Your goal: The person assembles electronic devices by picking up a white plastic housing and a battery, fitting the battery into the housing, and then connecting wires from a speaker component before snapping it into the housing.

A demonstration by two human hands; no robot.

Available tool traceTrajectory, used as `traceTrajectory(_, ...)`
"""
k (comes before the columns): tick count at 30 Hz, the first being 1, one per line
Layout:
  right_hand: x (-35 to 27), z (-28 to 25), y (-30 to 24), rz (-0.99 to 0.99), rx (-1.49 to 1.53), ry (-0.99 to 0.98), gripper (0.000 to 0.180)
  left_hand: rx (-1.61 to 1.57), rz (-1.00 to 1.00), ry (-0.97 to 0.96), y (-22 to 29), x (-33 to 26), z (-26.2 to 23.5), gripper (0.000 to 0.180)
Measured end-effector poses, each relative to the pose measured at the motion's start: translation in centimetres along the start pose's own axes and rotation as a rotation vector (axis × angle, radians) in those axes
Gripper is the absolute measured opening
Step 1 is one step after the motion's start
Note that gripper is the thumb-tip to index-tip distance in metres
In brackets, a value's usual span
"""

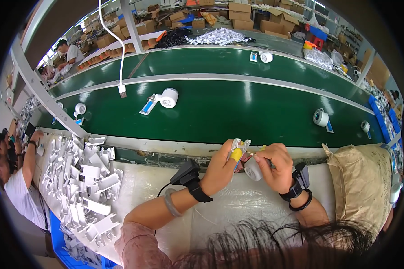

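Note:
My left hand (219,169) is closed around a small white plastic bracket (240,144), whose forked end sticks up past the fingers. Something yellow (236,154), perhaps a finger cover, shows at that hand's fingertips. My right hand (276,167) pinches a thin, light-coloured piece (251,153) close to the bracket; its exact kind is too small to make out. Between and just below the two hands hangs a round white housing (252,170) with a grille-like face. Thin coloured wires seem to run from it toward the left hand.
White plastic brackets (92,172) lie heaped at the left of the table. A brown paper sack (361,184) stands at the right. Beyond runs a green conveyor (211,112) bearing white round units (169,97). A white cable (121,58) dangles above. Another person (24,193) works at far left.

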State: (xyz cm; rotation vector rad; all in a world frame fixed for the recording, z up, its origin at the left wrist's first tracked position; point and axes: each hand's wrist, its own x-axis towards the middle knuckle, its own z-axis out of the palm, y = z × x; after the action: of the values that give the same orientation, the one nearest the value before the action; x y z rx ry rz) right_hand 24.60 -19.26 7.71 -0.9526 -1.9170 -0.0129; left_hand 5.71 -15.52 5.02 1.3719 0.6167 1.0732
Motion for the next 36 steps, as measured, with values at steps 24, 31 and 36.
traceTrajectory(24, -0.6, 0.4, -0.1, -0.090, 0.012, 0.006, 0.025, 0.047, -0.016, -0.131, 1.4, -1.3, 0.5, 0.053)
traceTrajectory(31, -0.6, 0.5, -0.1, -0.100, 0.007, 0.024, 0.027, 0.055, 0.023, -0.139, 1.1, -1.5, 0.6, 0.057)
traceTrajectory(36, -0.7, 0.6, -0.1, -0.086, 0.001, 0.040, 0.029, 0.123, 0.116, -0.161, 0.4, -1.4, 0.4, 0.058)
